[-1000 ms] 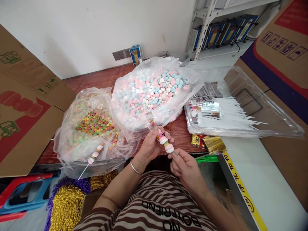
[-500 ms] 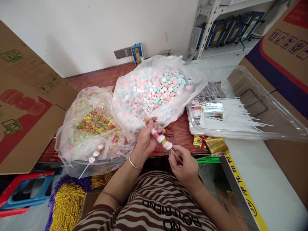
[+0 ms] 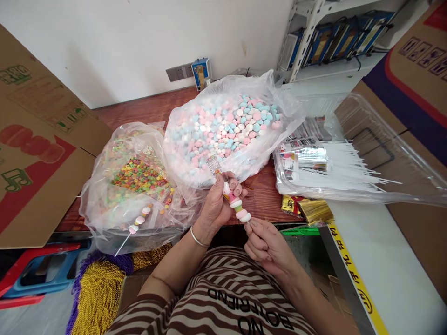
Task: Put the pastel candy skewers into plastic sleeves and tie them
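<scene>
My left hand [image 3: 218, 204] is closed round the upper part of a candy skewer [image 3: 238, 209], a thin white stick strung with pink and white sweets and small coloured rings. My right hand [image 3: 267, 244] pinches the stick's lower end just below the last sweet. Both hands hover over the near edge of the red-brown table [image 3: 150, 111]. Behind them lies an open plastic bag of pink, blue and white sweets [image 3: 226, 130]. A second bag of coloured cereal rings [image 3: 138, 177] sits to the left, with a finished skewer [image 3: 136, 223] resting on it.
A clear plastic tray [image 3: 352, 167] of white sticks and wrappers stands at the right, gold wrappers [image 3: 307, 209] in front of it. Cardboard boxes flank both sides. Gold and purple cords [image 3: 98, 288] and a red and blue stool [image 3: 38, 274] lie lower left.
My right hand slid up the stick again until it sits just under the lowest sweet. The skewer turned more upright and the left hand kept its hold.
</scene>
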A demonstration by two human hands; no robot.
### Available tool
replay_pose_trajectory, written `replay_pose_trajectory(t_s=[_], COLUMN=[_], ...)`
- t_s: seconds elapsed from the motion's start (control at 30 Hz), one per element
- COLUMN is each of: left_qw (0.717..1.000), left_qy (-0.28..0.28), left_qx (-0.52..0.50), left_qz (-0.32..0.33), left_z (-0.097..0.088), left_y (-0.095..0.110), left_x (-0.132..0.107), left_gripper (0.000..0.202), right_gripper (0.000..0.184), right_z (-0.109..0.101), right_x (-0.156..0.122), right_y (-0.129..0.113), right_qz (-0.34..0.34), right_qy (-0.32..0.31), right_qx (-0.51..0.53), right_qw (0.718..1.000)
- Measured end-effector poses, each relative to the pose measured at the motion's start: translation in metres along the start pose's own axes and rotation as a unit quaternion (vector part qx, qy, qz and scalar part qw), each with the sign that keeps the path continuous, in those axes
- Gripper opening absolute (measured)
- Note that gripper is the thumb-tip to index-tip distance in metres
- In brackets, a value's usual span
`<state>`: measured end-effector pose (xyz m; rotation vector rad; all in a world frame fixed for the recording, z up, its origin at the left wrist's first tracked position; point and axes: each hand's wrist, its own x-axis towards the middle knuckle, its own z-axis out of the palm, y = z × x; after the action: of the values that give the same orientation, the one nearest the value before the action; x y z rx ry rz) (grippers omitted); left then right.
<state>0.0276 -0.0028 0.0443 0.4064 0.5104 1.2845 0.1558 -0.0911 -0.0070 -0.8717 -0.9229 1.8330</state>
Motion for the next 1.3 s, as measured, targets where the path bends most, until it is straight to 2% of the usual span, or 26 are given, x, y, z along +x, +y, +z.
replay_pose_trajectory(t_s=[0.07,0.1,0.13,0.23,0.27,0.3,0.33,0.37,0.47,0.5,0.53,0.6,0.63,0.67,0.73,0.77,0.8,0.9,0.93,1.0,1.03,1.07,1.13,1.2,1.23,1.3], left_qw=[1.000,0.999,0.998,0.997,0.996,0.996,0.996,0.996,0.998,0.998,0.998,0.999,0.998,0.998,0.996,0.995,0.992,0.986,0.986,0.989,0.991,0.992,0.995,0.996,0.997,0.998], left_qy=[0.012,0.020,0.030,0.057,0.064,0.068,0.070,0.069,0.048,0.039,0.030,0.019,0.020,0.027,0.058,0.081,0.104,0.146,0.145,0.126,0.115,0.104,0.087,0.071,0.063,0.054], left_qx=[0.025,0.037,0.047,0.054,0.052,0.049,0.045,0.040,0.030,0.029,0.028,0.027,0.026,0.026,0.030,0.034,0.038,0.047,0.049,0.050,0.049,0.048,0.046,0.045,0.043,0.040], left_qz=[0.005,0.010,0.013,0.021,0.023,0.026,0.030,0.034,0.038,0.039,0.041,0.043,0.045,0.048,0.055,0.057,0.059,0.060,0.060,0.054,0.049,0.044,0.032,0.019,0.009,-0.016], left_z=[0.001,0.002,0.003,0.002,0.001,0.000,-0.001,-0.001,-0.002,-0.001,-0.001,-0.002,-0.003,-0.005,-0.007,-0.007,-0.007,-0.002,0.000,0.002,0.002,0.002,0.000,-0.002,-0.002,-0.001], left_y=[-0.004,-0.007,-0.009,-0.013,-0.013,-0.012,-0.011,-0.009,-0.005,-0.005,-0.005,-0.005,-0.006,-0.006,-0.007,-0.007,-0.007,-0.008,-0.008,-0.010,-0.011,-0.012,-0.015,-0.017,-0.017,-0.016], left_x=[-0.002,-0.003,-0.003,-0.004,-0.004,-0.004,-0.003,-0.003,-0.004,-0.005,-0.006,-0.007,-0.006,-0.006,-0.003,-0.002,-0.001,0.000,-0.001,-0.003,-0.004,-0.005,-0.007,-0.009,-0.010,-0.012], left_gripper=[0.032,0.031,0.031,0.028,0.027,0.026,0.025,0.025,0.025,0.026,0.026,0.027,0.028,0.029,0.031,0.032,0.033,0.034,0.035,0.037,0.036,0.035,0.035,0.037,0.038,0.042], right_gripper=[0.034,0.031,0.027,0.009,0.006,0.005,0.007,0.010,0.026,0.030,0.034,0.038,0.038,0.038,0.033,0.029,0.024,0.017,0.018,0.018,0.018,0.018,0.020,0.027,0.030,0.032], right_z=[0.000,0.000,-0.002,-0.007,-0.008,-0.009,-0.009,-0.009,-0.007,-0.006,-0.005,-0.003,-0.003,-0.002,-0.001,-0.001,-0.001,-0.001,-0.002,-0.002,-0.002,-0.002,-0.001,0.001,0.002,0.002], right_x=[0.003,0.006,0.008,0.015,0.016,0.017,0.017,0.016,0.011,0.010,0.009,0.007,0.007,0.006,0.006,0.006,0.006,0.008,0.008,0.009,0.009,0.008,0.006,0.004,0.003,0.003], right_y=[0.003,0.004,0.005,0.005,0.004,0.004,0.004,0.003,0.004,0.004,0.004,0.005,0.005,0.005,0.007,0.007,0.008,0.011,0.012,0.011,0.011,0.009,0.004,-0.001,-0.003,-0.005], right_qz=[-0.082,-0.158,-0.243,-0.442,-0.473,-0.484,-0.476,-0.446,-0.236,-0.145,-0.063,0.041,0.056,0.045,-0.046,-0.112,-0.181,-0.339,-0.366,-0.392,-0.391,-0.377,-0.302,-0.173,-0.106,-0.012], right_qy=[0.063,0.115,0.168,0.242,0.238,0.231,0.222,0.213,0.138,0.094,0.049,-0.014,-0.022,-0.013,0.055,0.097,0.136,0.199,0.205,0.215,0.219,0.217,0.183,0.112,0.073,0.013], right_qx=[-0.107,-0.207,-0.318,-0.568,-0.602,-0.613,-0.603,-0.572,-0.344,-0.240,-0.142,-0.012,0.008,-0.007,-0.128,-0.216,-0.307,-0.504,-0.538,-0.562,-0.554,-0.532,-0.433,-0.244,-0.132,0.057], right_qw=[0.989,0.959,0.901,0.650,0.597,0.580,0.600,0.655,0.898,0.955,0.987,0.999,0.998,0.999,0.989,0.965,0.924,0.769,0.732,0.696,0.702,0.726,0.829,0.948,0.983,0.998])
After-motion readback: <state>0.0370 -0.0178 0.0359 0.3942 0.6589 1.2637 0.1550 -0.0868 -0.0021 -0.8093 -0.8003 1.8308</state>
